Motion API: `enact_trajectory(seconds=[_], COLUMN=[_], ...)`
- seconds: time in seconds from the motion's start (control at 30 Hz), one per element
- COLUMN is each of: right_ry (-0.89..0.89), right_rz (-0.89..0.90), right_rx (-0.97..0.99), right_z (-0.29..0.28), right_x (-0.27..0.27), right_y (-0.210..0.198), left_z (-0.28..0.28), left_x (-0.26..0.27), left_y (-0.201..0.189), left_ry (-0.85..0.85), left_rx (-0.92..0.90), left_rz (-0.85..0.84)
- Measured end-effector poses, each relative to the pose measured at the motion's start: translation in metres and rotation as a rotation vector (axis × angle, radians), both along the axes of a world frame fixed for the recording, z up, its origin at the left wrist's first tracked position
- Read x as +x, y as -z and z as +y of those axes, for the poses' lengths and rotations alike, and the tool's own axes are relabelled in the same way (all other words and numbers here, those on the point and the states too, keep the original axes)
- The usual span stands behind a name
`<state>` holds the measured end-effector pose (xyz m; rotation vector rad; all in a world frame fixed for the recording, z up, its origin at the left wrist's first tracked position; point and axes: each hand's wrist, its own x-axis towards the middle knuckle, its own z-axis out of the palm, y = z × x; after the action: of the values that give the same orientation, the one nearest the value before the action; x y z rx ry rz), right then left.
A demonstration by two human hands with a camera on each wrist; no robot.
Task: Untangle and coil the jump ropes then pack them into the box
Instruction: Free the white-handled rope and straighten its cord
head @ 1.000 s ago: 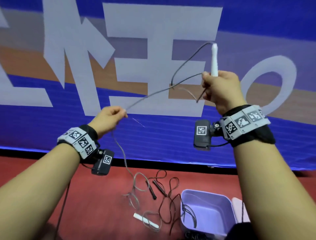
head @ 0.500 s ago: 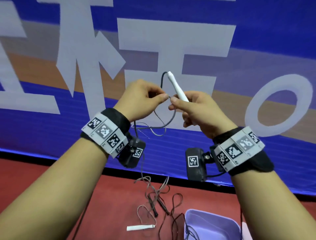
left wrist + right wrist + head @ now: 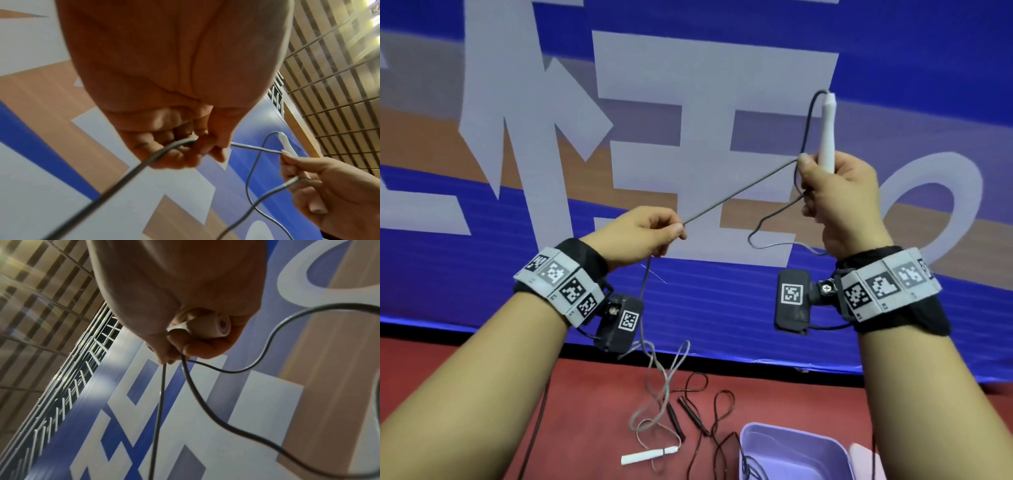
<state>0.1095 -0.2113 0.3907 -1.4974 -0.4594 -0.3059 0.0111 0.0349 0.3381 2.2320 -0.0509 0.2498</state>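
Observation:
My right hand (image 3: 835, 192) is raised and grips the upright white handle (image 3: 828, 132) of a grey jump rope, with loops of its cord (image 3: 770, 233) caught under the fingers. The handle's butt end (image 3: 207, 326) shows in the right wrist view. A taut stretch of grey cord (image 3: 739, 193) runs down-left to my left hand (image 3: 643, 236), which pinches it (image 3: 197, 142). From there the cord hangs to the red floor, ending at a second white handle (image 3: 649, 455). A dark jump rope (image 3: 695, 416) lies tangled beside it. The lilac box (image 3: 796, 452) stands at the lower right.
A blue, white and tan banner (image 3: 688, 102) covers the wall ahead. A dark cord lies inside the box. A pale lid or panel (image 3: 866, 462) leans by the box's right side. Wire fencing (image 3: 329, 81) rises above the banner.
My hands were together half a second ago; now they have drawn apart, the right rising with the handle, the left dropping left, pulling the cord taut.

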Motion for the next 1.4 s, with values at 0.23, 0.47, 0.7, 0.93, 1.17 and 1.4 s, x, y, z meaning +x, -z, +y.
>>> enact_trajectory(seconds=[0.23,0.47,0.7,0.93,1.17,1.4], right_ry=[0.124,-0.091,-0.331,-0.195,0.033,0.103], right_rz=[0.036,0.032,0.044,-0.018,0.048,0.12], right_rx=[-0.216,-0.249,-0.219,-0.077,0.203,-0.028], right_z=[-0.01,0.017,0.049,0.041,-0.006,-0.012], right_x=[0.015,-0.014,-0.045,-0.038,-0.009,0.002], right_y=[0.01,0.012,0.012,0.003,-0.014,0.001], left_z=[0.008,-0.01,-0.031,-0.035,-0.011,-0.012], left_x=[-0.001,-0.012,-0.005,-0.006,-0.002,-0.007], left_y=[-0.022,-0.045,-0.045,-0.039,-0.011,-0.021], left_ry=[-0.304,-0.292,-0.225,0.024,0.045,-0.24], left_rx=[0.096,0.205,0.183,-0.005,0.009,0.07], left_rz=[-0.341,-0.496,-0.531,-0.203,-0.001,-0.307])
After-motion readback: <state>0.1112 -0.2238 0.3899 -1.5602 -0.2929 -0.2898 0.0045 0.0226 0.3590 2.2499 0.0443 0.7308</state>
